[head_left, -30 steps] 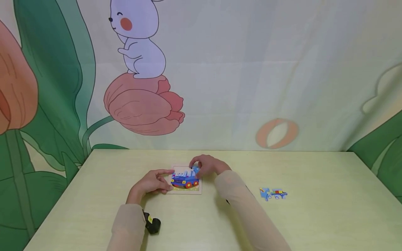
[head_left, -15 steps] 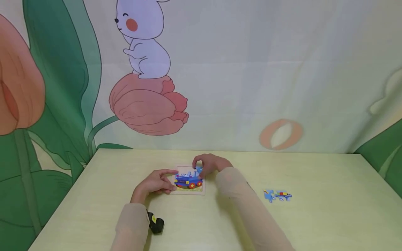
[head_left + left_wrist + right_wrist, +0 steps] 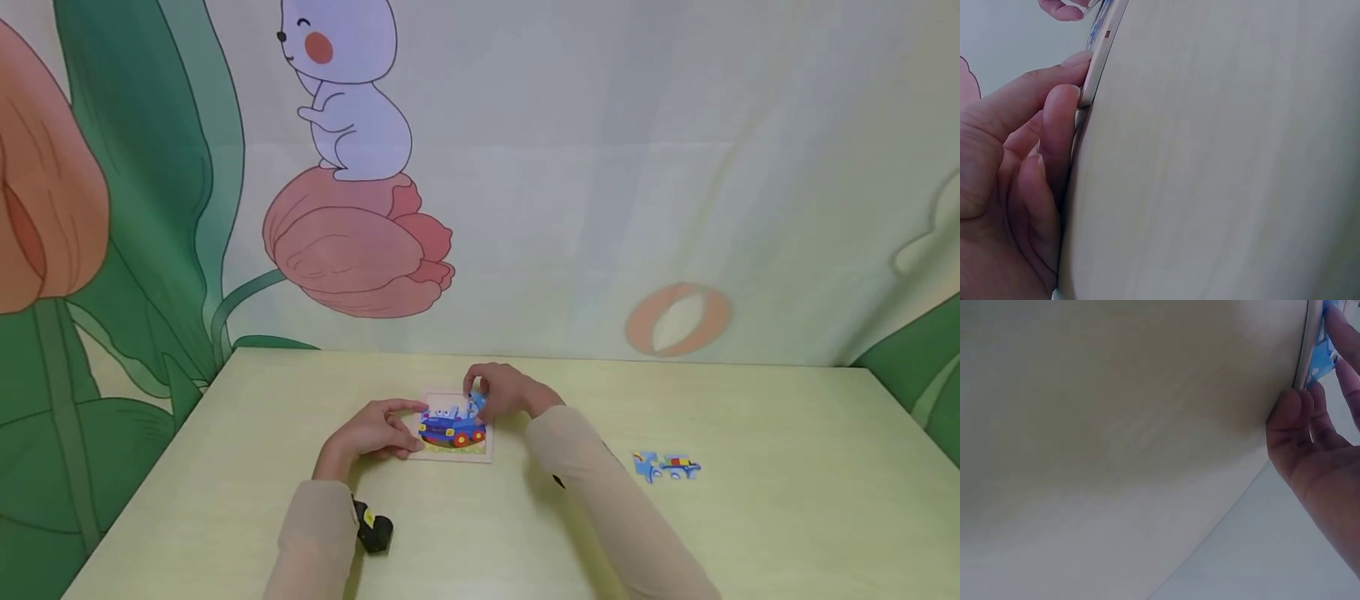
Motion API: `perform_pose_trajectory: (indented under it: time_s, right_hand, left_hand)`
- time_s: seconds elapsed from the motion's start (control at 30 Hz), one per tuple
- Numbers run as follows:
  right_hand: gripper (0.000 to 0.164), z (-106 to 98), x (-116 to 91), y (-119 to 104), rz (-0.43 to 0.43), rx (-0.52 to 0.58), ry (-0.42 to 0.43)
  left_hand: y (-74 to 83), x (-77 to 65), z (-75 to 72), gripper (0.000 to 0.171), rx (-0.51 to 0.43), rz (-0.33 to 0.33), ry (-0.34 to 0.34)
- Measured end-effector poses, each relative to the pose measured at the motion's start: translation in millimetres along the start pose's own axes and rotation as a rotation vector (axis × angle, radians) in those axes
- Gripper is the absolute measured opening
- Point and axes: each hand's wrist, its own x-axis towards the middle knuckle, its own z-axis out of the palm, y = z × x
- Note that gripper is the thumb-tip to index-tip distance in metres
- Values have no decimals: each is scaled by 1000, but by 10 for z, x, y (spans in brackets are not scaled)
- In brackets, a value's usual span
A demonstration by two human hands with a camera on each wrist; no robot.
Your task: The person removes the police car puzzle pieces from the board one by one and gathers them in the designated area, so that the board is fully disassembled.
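A square jigsaw puzzle tray (image 3: 489, 450) with a pale rim lies on the table, filled in part with a blue cartoon car picture. At its left side my left hand (image 3: 375, 432) holds the edge, thumb and forefinger spread along it; in the left wrist view, fingertips meet the tray's side (image 3: 1101, 57). My right hand (image 3: 506, 392) pinches a light-blue puzzle piece (image 3: 476, 403) over the tray's upper right corner. In the right wrist view the blue piece (image 3: 1322, 359) stands tilted up from the tray, with curled fingers close beside the rim.
Two loose puzzle pieces, one light blue (image 3: 647, 467) and one with red and yellow blocks (image 3: 681, 466), lie right of the right forearm. A black wrist device (image 3: 373, 531) is at the left sleeve. Behind the table (image 3: 750, 417) hangs a printed curtain (image 3: 525, 167).
The right hand keeps the light-blue piece at the tray's upper right corner, and the piece now shows more upright. The left hand stays at the tray's edge. The head view has shifted slightly.
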Motion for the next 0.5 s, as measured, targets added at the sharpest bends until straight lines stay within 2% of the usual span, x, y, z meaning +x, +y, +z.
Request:
perform_pose_trajectory:
  time_s: [0.13,0.27,0.4,0.5]
  right_hand:
    - [34,39,-9,9,-20,15,70]
    - [34,75,-15,16,-39,26,94]
    - [39,89,-39,35,2,33,97]
    - [38,91,-63,52,32,59,96]
  left_hand:
    - [9,5,-13,55,3,-4,13]
    - [3,9,-23,56,1,-5,9]
    - [-7,8,-15,56,-3,2,1]
    - [-12,8,2,56,-4,7,-2]
